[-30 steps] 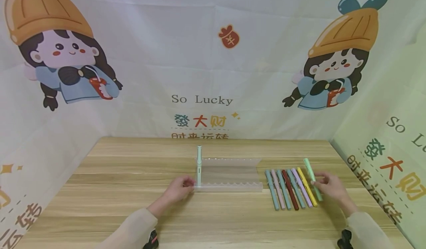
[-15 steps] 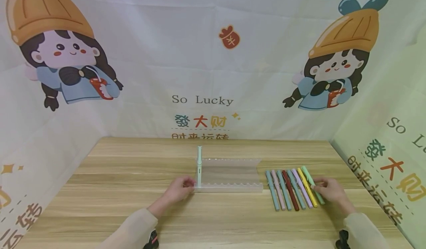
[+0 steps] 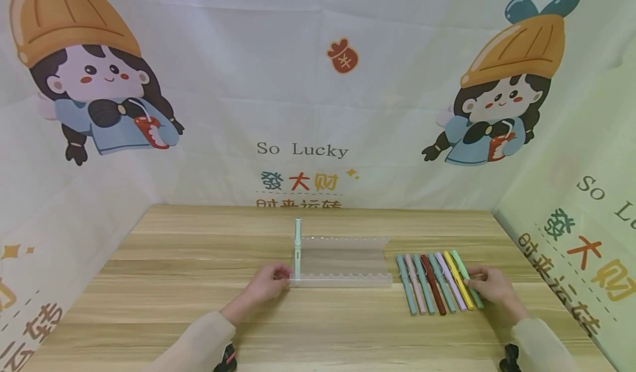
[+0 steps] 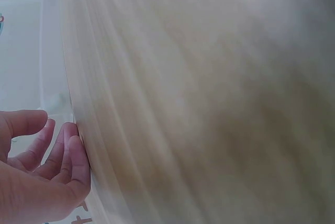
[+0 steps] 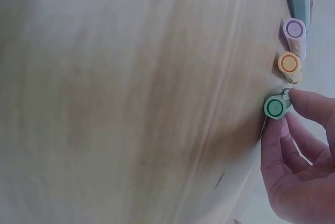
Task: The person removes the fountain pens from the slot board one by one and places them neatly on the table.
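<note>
A clear pen rack (image 3: 343, 280) with a notched front edge lies at mid-table. One pale mint pen (image 3: 297, 250) rests in its leftmost slot. My left hand (image 3: 271, 280) holds the rack's left end, thumb and fingertips at its corner; in the left wrist view the fingers (image 4: 73, 156) are bent beside the clear plastic. On the right, my right hand (image 3: 492, 285) pinches a light green pen (image 3: 459, 264) between thumb and fingers, down at table level. The green pen's round end (image 5: 275, 107) faces the right wrist camera, close beside a yellow pen (image 3: 457, 277).
Left of the yellow pen, a row of pens lies side by side: a lilac pen (image 3: 449, 279), a dark red pen (image 3: 433, 283), a pink pen (image 3: 415, 283) and several blue-green ones. The wooden table (image 3: 318, 328) ends at a printed cloth backdrop (image 3: 318, 107).
My right hand has brought the green pen down and leftward, from standing apart to lying alongside the yellow pen. The left hand and the rack have stayed put.
</note>
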### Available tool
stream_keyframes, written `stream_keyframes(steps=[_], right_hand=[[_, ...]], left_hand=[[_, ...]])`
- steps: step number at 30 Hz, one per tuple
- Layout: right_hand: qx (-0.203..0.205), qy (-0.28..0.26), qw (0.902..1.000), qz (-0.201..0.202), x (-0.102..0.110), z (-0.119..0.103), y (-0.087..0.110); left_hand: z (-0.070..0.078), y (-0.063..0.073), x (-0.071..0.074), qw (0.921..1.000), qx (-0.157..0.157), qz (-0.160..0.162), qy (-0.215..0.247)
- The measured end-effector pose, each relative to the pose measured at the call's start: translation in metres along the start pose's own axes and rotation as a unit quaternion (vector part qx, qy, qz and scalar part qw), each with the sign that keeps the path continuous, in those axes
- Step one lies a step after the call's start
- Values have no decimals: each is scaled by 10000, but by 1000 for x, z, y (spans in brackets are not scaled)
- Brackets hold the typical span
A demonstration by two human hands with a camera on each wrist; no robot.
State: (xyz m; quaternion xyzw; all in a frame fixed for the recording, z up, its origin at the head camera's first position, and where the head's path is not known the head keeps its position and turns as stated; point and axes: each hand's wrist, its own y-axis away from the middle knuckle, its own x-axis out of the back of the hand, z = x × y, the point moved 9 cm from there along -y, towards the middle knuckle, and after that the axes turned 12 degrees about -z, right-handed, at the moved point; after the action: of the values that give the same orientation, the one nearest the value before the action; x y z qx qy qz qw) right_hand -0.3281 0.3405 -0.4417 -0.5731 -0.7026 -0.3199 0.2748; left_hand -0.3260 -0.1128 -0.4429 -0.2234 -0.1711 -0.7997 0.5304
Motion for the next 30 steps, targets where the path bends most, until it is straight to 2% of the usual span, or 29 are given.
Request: stream_keyframes(steps=[10,14,22,27,30], right_hand=[[-26,-382,9993,-60,-3,1,2],[-17,-253,9995,193,4,-6,5],[263,162,9961,821,13,-37,6],[536,-29,9945,899,6,-55,0],[713,-280,9941,769,-2,-66,-3]], left_hand=[[-1,-1,0,10000,-40,6,-8],[-1,-1,0,10000,-42,13,-37],[-1,-1,2,10000,-15,50,-72],[1,-1,2,10000,-51,38,-60],[-1,-1,1,10000,2,28,-30]])
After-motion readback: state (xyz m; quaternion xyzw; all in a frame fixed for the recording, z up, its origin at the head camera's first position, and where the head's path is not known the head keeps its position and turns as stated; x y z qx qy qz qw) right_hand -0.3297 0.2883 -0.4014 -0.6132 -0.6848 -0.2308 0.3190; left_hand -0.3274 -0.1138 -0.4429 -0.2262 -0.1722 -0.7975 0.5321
